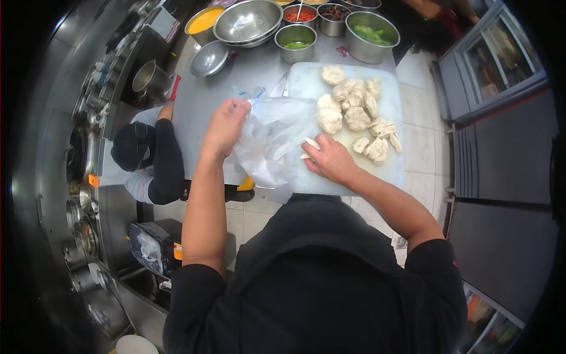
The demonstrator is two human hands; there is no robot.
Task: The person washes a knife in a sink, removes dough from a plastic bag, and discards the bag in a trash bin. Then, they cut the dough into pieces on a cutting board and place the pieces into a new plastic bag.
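Note:
My left hand (229, 127) pinches the upper left edge of a clear plastic bag (268, 138), which hangs loosely over the steel table and the left side of a white cutting board (303, 79). At the bag's right side, over the board, my right hand (330, 158) has its fingers closed around a pale lumpy food piece (311, 143). More pale, lumpy food chunks (356, 118) sit in a loose pile on the right half of the board. A few smaller cut chunks (377, 150) lie nearest my right hand.
Along the table's (203, 106) far side stand steel bowls (247, 20), a pot of green vegetables (371, 36), a smaller pot of green slices (295, 44) and an orange liquid (205, 20). A person in a black cap (132, 146) is at the left. A fridge (501, 147) stands right.

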